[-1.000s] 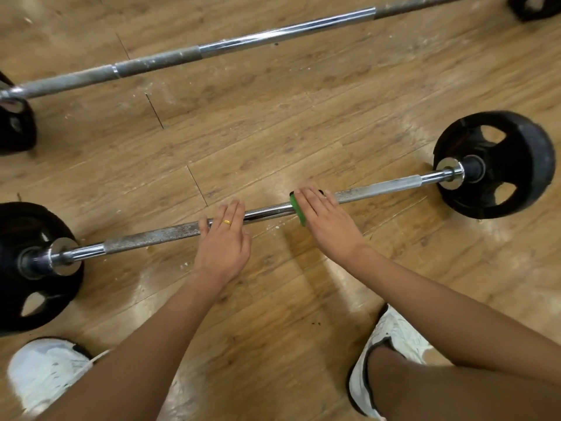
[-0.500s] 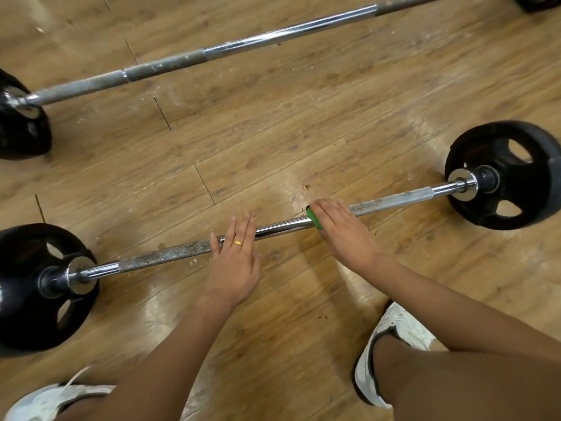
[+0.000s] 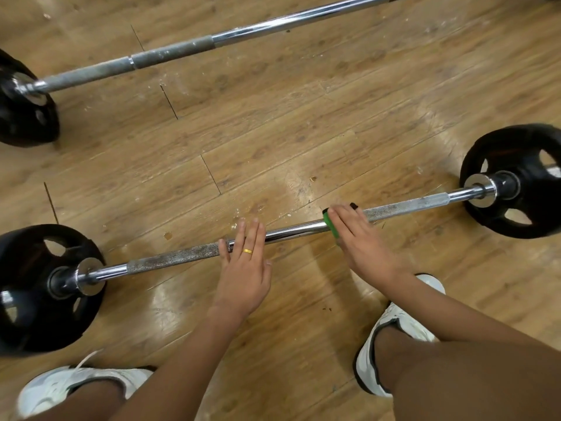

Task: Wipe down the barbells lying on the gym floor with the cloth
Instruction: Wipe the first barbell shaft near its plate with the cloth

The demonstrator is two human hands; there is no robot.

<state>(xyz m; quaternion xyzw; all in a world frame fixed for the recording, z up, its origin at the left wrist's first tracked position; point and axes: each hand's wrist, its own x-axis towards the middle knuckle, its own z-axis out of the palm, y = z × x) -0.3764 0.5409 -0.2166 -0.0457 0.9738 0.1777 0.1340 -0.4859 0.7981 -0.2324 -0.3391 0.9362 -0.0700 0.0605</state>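
The near barbell (image 3: 291, 230) lies on the wooden floor (image 3: 303, 117), with one black plate (image 3: 36, 287) on its left end and another one (image 3: 516, 177) on its right end. The left hand (image 3: 243, 268) rests flat on the bar, a little left of the bar's middle. Its fingers are straight and close together and they hold nothing. One finger has a gold ring (image 3: 247, 251).

The right hand (image 3: 361, 238) lies on the same bar, right of the middle. It presses the green cloth (image 3: 329, 223) onto the steel with nearly straight fingers. The thumb is hidden. Only a narrow green edge of the cloth shows at the left side of this hand, and it is wrapped against the bar. The hand is a little blurred.

The far barbell (image 3: 273, 25) lies beyond the near barbell, well apart from it. Two white shoes, (image 3: 76, 387) and (image 3: 397, 323), stand on the person's side of the near barbell.
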